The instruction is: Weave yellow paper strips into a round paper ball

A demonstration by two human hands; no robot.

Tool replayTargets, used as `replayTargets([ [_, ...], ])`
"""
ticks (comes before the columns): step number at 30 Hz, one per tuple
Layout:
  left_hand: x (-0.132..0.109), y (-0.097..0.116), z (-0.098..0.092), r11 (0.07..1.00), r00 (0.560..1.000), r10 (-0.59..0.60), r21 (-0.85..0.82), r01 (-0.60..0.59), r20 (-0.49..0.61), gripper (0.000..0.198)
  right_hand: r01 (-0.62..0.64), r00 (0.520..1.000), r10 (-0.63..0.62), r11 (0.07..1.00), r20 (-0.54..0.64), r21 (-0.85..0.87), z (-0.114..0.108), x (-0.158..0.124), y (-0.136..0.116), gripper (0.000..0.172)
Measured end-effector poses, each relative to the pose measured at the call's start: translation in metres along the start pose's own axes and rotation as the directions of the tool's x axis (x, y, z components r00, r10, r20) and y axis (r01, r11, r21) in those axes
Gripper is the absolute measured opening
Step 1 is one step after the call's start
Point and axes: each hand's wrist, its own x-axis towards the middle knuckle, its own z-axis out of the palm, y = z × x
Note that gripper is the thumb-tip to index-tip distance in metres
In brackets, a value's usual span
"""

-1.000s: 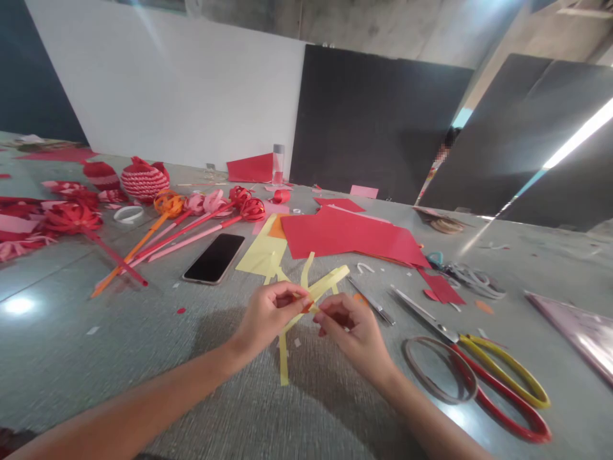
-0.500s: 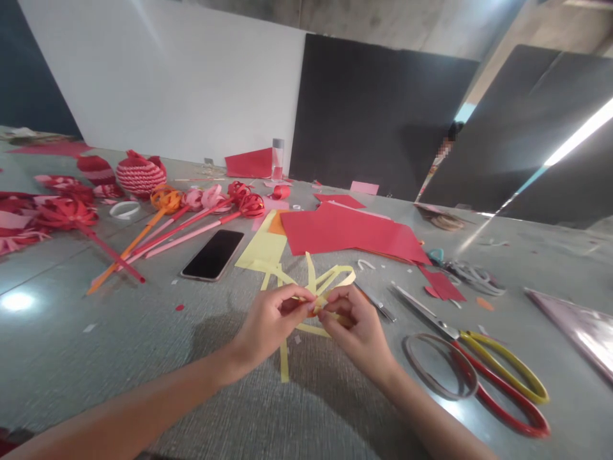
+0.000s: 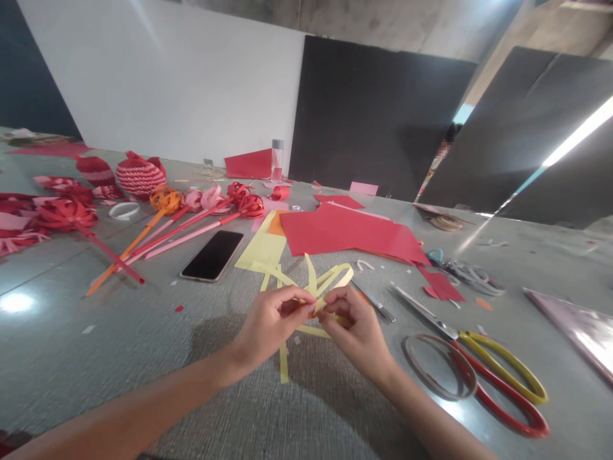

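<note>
Two bare hands meet over a grey speckled table, seen from the head of the person they belong to. The left hand and the right hand face each other with fingertips almost touching. Each pinches, between thumb and forefinger, the same cluster of pale yellow paper strips. The strips sit between the two hands. Several loops fan out beyond the fingertips, and one straight strip runs back toward the person between the two wrists. A speck of orange shows at the pinch point. Beyond the left hand, well apart from it, a black smartphone lies screen up, and just beside the phone is a flat yellow paper sheet. Farther off on that side lie red, pink and orange paper flowers on long sticks. Beyond the right hand spreads a pile of red paper sheets. Near the outer side of the right hand lies a slim metal tool. Farther out on that side are a thin grey ring and, just beside it, large scissors with red and yellow handles.
</note>
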Motion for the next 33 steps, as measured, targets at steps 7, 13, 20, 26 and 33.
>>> replayTargets([
  [7, -0.002, -0.004, 0.001, 0.994, 0.995, -0.095, -0.05, 0.097, 0.031, 0.017, 0.004, 1.0, -0.004, 1.0, -0.004, 0.009, 0.0, 0.001, 0.002, 0.015],
  [13, 0.001, -0.01, -0.001, 0.991, 0.993, -0.122, -0.048, 0.121, -0.006, 0.021, 0.035, 0.999, -0.035, 0.999, 0.0, -0.021, -0.001, 0.002, 0.003, 0.016],
  [20, 0.004, 0.0, -0.002, 0.986, 0.986, -0.16, -0.053, 0.158, -0.036, 0.018, 0.021, 1.0, -0.021, 1.0, 0.019, 0.012, -0.003, 0.003, 0.0, 0.015],
  [26, 0.005, -0.004, -0.002, 0.984, 0.986, -0.165, -0.07, 0.163, -0.025, 0.021, 0.023, 0.999, -0.024, 0.999, 0.026, 0.041, -0.002, 0.004, 0.001, 0.015],
  [33, 0.01, -0.005, -0.008, 0.981, 0.98, -0.186, -0.073, 0.182, -0.064, 0.022, 0.042, 0.997, -0.042, 0.999, 0.065, 0.004, -0.006, 0.005, 0.002, 0.017],
])
